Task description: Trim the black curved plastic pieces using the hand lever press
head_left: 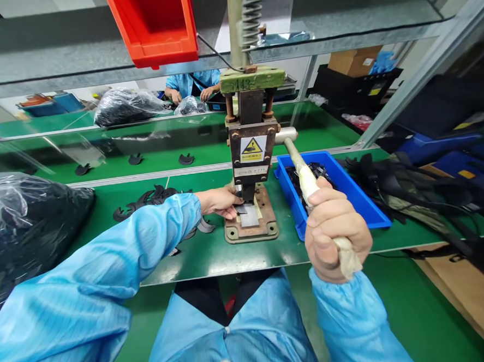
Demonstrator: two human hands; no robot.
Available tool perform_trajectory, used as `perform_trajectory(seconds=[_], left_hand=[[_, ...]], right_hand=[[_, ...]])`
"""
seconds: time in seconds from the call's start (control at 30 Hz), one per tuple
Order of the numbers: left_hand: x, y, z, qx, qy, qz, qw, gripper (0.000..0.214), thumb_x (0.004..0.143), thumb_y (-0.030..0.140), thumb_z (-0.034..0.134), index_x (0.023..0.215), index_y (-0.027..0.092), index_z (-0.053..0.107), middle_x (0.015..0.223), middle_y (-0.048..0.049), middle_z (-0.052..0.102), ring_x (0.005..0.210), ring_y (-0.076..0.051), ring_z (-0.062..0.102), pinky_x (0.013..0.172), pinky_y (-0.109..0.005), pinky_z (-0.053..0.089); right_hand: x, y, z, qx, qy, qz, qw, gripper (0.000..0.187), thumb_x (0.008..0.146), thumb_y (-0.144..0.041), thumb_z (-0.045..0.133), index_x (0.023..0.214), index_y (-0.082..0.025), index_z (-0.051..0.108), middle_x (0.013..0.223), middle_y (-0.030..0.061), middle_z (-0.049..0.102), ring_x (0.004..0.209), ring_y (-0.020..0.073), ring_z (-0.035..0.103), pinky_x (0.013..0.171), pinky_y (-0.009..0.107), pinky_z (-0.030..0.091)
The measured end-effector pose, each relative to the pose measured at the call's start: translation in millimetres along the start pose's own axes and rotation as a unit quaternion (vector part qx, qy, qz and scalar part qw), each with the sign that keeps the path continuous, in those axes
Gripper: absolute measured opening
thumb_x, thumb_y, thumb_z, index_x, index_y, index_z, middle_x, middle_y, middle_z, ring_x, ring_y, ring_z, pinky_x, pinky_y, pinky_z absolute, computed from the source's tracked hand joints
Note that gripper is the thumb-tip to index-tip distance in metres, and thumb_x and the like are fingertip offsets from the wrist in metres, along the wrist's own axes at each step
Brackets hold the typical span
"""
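Right hand (336, 231) grips cloth-wrapped press lever (307, 182); left hand (220, 201) steadies a dark part (241, 208).

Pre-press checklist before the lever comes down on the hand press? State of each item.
1. Right hand wrapped on the lever handle: ok.
2. Dark part lying on the press base under the ram: ok.
3. Left hand clear of the ram: not ok, its fingers touch the part at the die.
4. Part seated square: cannot tell.
5. Blue tray beside the press, apart from the base: ok.
6. Loose dark pieces off the base: ok.
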State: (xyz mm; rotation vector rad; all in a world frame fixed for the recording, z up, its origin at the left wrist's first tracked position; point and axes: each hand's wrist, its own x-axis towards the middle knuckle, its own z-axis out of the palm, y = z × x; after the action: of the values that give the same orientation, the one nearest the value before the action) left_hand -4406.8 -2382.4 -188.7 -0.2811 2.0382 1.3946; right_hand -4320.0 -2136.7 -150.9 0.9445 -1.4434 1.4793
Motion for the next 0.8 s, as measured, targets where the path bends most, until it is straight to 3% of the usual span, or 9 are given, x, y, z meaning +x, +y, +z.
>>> perform_trajectory(seconds=[0.07, 0.17, 0.27, 0.33, 0.4, 0.47, 0.53, 0.6, 0.8], left_hand=[[-8.3, 1.0, 4.3, -0.02, 0.009, -0.01, 1.0, 0.019, 0.103, 0.028, 0.066, 0.117, 0.018, 0.058, 0.066, -0.0012, 0.069, 0.052, -0.015, 0.068, 0.056, -0.024, 0.061], [-29.1, 0.0, -2.1, -0.092, -0.025, 0.055, 0.994, 0.026, 0.096, 0.03, 0.074, 0.113, 0.017, 0.058, 0.088, -0.0094, 0.076, 0.069, -0.019, 0.077, 0.067, -0.031, 0.066], [-52.1, -12.0, -32.6, -0.062, -0.055, 0.128, 0.988, 0.04, 0.091, 0.042, 0.079, 0.118, 0.016, 0.064, 0.116, -0.0157, 0.077, 0.087, -0.022, 0.079, 0.075, -0.034, 0.065], [-63.6, -28.4, -59.7, 0.063, -0.012, 0.167, 0.984, 0.045, 0.093, 0.051, 0.075, 0.124, 0.018, 0.067, 0.118, -0.0131, 0.076, 0.091, -0.021, 0.076, 0.077, -0.034, 0.062], [-69.9, -49.7, -82.6, 0.243, 0.044, 0.205, 0.947, 0.045, 0.094, 0.051, 0.071, 0.127, 0.02, 0.069, 0.121, -0.0111, 0.075, 0.102, -0.023, 0.073, 0.089, -0.037, 0.059], [-70.8, -71.5, -94.8, 0.411, 0.073, 0.235, 0.878, 0.045, 0.093, 0.045, 0.073, 0.129, 0.019, 0.071, 0.128, -0.0126, 0.073, 0.118, -0.028, 0.068, 0.105, -0.042, 0.053], [-67.0, -88.7, -95.6, 0.518, 0.087, 0.247, 0.814, 0.051, 0.09, 0.046, 0.076, 0.131, 0.017, 0.07, 0.135, -0.0162, 0.069, 0.127, -0.032, 0.064, 0.112, -0.045, 0.048], [-60.2, -98.1, -89.5, 0.574, 0.105, 0.234, 0.778, 0.058, 0.087, 0.055, 0.078, 0.128, 0.015, 0.071, 0.133, -0.0187, 0.068, 0.124, -0.035, 0.064, 0.11, -0.046, 0.048], [-38.5, -91.6, -77.8, 0.581, 0.086, 0.207, 0.783, 0.032, 0.088, 0.05, 0.077, 0.1, 0.021, 0.072, 0.105, -0.0102, 0.072, 0.107, -0.03, 0.065, 0.089, -0.036, 0.049]], right_hand=[[0.5, 0.8, -2.5, -0.002, -0.009, -0.008, 1.0, 0.014, 0.082, -0.024, 0.072, 0.077, -0.025, 0.059, 0.075, -0.0026, 0.063, 0.094, 0.0217, 0.067, 0.12, 0.061, 0.048], [0.9, 1.9, -4.3, 0.002, -0.023, -0.007, 1.0, 0.012, 0.08, -0.021, 0.072, 0.078, -0.024, 0.06, 0.076, -0.002, 0.064, 0.096, 0.022, 0.067, 0.121, 0.062, 0.047], [1.3, 2.2, -2.8, 0.012, -0.02, -0.015, 1.0, 0.012, 0.08, -0.022, 0.072, 0.078, -0.023, 0.061, 0.076, -0.0016, 0.064, 0.096, 0.0223, 0.067, 0.12, 0.063, 0.047], [1.6, 2.0, -1.2, 0.012, -0.01, -0.019, 1.0, 0.013, 0.082, -0.023, 0.073, 0.077, -0.023, 0.061, 0.075, -0.0014, 0.063, 0.094, 0.0221, 0.067, 0.118, 0.063, 0.048], [1.6, 2.0, 0.0, 0.007, 0.001, -0.015, 1.0, 0.016, 0.083, -0.025, 0.074, 0.076, -0.023, 0.06, 0.074, -0.0012, 0.063, 0.092, 0.022, 0.067, 0.117, 0.063, 0.049], [1.3, 2.6, 0.4, 0.003, 0.011, -0.009, 1.0, 0.018, 0.083, -0.026, 0.075, 0.074, -0.022, 0.059, 0.073, -0.0012, 0.063, 0.091, 0.0221, 0.067, 0.116, 0.064, 0.049], [0.7, 4.0, 0.3, -0.001, 0.019, -0.011, 1.0, 0.02, 0.083, -0.028, 0.075, 0.073, -0.022, 0.058, 0.072, -0.0016, 0.063, 0.09, 0.0219, 0.067, 0.115, 0.064, 0.049], [0.1, 5.8, 0.5, -0.007, 0.023, -0.021, 0.999, 0.022, 0.083, -0.029, 0.075, 0.072, -0.023, 0.058, 0.07, -0.0022, 0.062, 0.088, 0.0213, 0.067, 0.114, 0.064, 0.05], [0.8, 8.5, 6.0, -0.023, 0.053, -0.027, 0.998, 0.028, 0.079, -0.032, 0.074, 0.066, -0.023, 0.052, 0.066, -0.0039, 0.058, 0.081, 0.0195, 0.065, 0.108, 0.06, 0.054]])
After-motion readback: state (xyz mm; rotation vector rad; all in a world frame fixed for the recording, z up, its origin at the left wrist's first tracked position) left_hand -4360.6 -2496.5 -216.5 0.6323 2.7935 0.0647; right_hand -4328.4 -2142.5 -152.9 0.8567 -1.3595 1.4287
